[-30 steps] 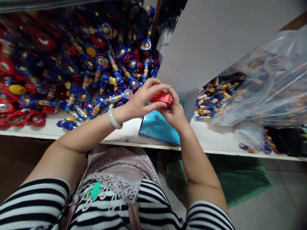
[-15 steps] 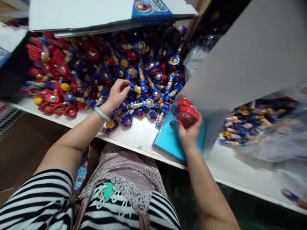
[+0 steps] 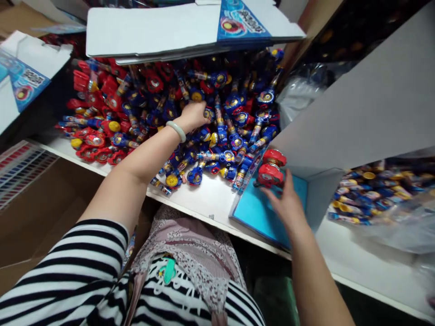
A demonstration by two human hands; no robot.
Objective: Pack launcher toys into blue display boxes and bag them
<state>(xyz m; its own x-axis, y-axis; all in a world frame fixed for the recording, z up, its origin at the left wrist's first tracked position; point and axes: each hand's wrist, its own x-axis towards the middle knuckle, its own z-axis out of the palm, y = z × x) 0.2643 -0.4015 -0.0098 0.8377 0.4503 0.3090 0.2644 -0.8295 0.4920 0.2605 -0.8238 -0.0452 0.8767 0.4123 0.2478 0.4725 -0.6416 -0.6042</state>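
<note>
My left hand [image 3: 194, 115], with a pale bangle on its wrist, reaches into a heap of blue round-headed toys [image 3: 227, 156] with candy-like clear tubes. Its fingers curl down over one blue toy [image 3: 209, 114], their tips partly hidden. To the right, two red round-headed toys [image 3: 271, 175] stand side by side in an open box with a bright blue inside [image 3: 253, 210]. My right hand [image 3: 287, 201] is beside these red toys, thumb and fingers apart around their near side, not closed on them.
Red toys [image 3: 97, 138] fill the heap's left end. White printed cartons [image 3: 159, 31] overhang the back. A raised white box panel [image 3: 353, 99] stands on the right, with a plastic bag [image 3: 401, 222] of tubes beyond. The white shelf edge [image 3: 217, 228] runs along the front.
My left hand has moved deeper into the heap and curled over a blue toy. My right hand has loosened from the red toys, which now stand in the box. The view has shifted left.
</note>
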